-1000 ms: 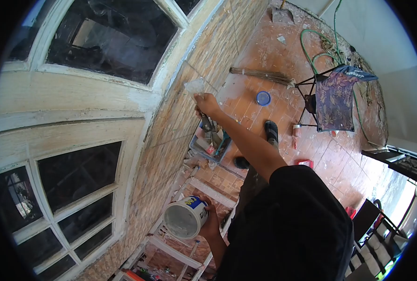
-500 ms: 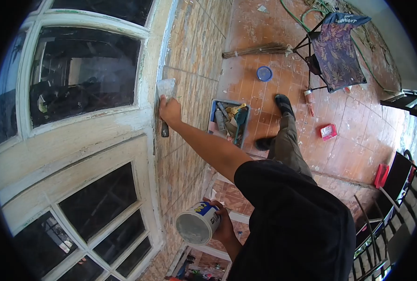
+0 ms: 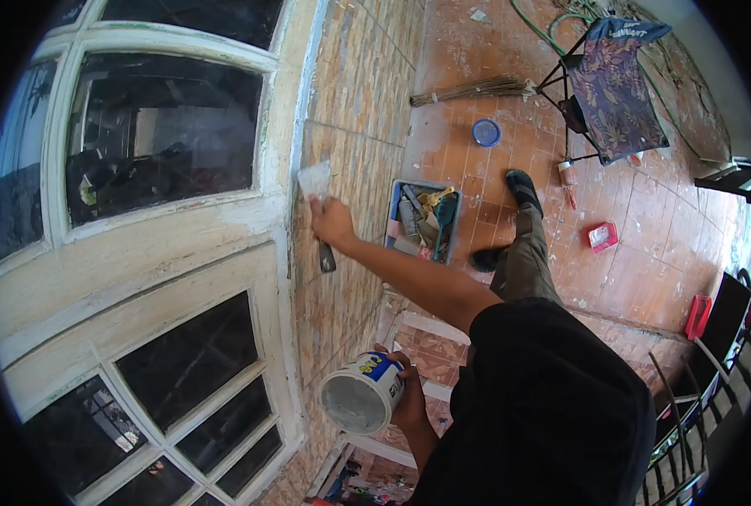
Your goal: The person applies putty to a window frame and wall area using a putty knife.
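Note:
My right hand (image 3: 332,223) is closed round the dark handle of a wide scraper (image 3: 315,180). The pale blade lies at the stone-patterned wall tiles (image 3: 354,110), close to the white window frame (image 3: 280,169); whether it touches them cannot be made out. Lower down, my left hand (image 3: 409,392) holds a white tub (image 3: 360,396) with a blue and yellow label from its side. The tub is tilted, its round end facing the camera, with greyish material visible.
A crate of tools (image 3: 450,240) stands on the tiled floor beside my feet. Beyond are a blue round lid (image 3: 486,132), a twig broom (image 3: 468,89), a folding chair (image 3: 620,93), a red tray (image 3: 602,237) and a green hose (image 3: 534,29).
My right hand and the scraper have moved down and to the right, away from the window frame. The tub remains in my left hand, and the view has shifted slightly.

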Available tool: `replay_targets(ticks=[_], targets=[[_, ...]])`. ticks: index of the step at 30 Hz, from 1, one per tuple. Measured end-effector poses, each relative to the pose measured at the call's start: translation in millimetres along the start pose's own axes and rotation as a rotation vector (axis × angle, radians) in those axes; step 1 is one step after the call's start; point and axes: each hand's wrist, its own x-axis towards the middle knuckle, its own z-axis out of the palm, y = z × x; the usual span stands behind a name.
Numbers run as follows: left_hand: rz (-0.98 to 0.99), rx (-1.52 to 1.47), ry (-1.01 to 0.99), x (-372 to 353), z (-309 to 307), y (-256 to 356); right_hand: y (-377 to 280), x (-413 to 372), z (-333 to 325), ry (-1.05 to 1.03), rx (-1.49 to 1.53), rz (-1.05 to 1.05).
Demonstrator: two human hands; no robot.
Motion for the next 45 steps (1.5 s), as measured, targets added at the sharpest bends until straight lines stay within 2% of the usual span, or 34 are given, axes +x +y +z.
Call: replay_targets(ticks=[1,3,5,9,12,15,16,18,20,23,24,30,37,40,43,45], targets=[[0.012,-0.016,0.000,-3,-2,0,-1,22,3,0.027,0.039,-0.009],[0.045,-0.029,-0.018,-7,-8,3,-36,39,-14,-0.044,0.182,0.031],[0.087,-0.021,-0.046,-14,-17,7,-37,41,-5,-0.048,0.133,0.054],[0.131,-0.169,-0.010,-22,-25,9,-23,-1,4,-0.070,0.056,0.108],[0.134,-0.178,-0.045,-22,-29,12,6,-31,2,-0.171,-0.055,0.009],[0.186,-0.122,-0.094,-24,-30,12,-1,-20,-6,-0.080,0.005,0.013],[0.191,-0.131,-0.091,-26,-31,13,-5,-3,-4,0.020,0.020,-0.053],[0.201,-0.144,-0.084,-28,-34,15,-27,35,1,0.120,0.153,-0.014],[0.202,-0.169,-0.071,-30,-35,13,-53,55,5,0.118,0.117,-0.006],[0.234,-0.134,-0.012,-39,-41,15,-49,57,37,0.352,-0.105,-0.036],[0.248,-0.106,0.006,-38,-39,16,-49,50,41,0.345,-0.062,0.066],[0.278,-0.057,-0.017,-43,-23,19,-34,33,59,0.386,-0.051,0.078],[0.239,-0.078,-0.028,-36,-17,17,6,-27,54,0.177,-0.068,0.082],[0.212,-0.059,-0.034,-29,-18,14,25,-47,39,-0.054,-0.050,0.135],[0.162,-0.110,-0.047,-18,-26,12,1,-48,-32,-0.455,-0.033,0.230],[0.153,-0.131,-0.027,-12,-39,11,-3,-7,-65,-0.656,-0.242,0.072]])
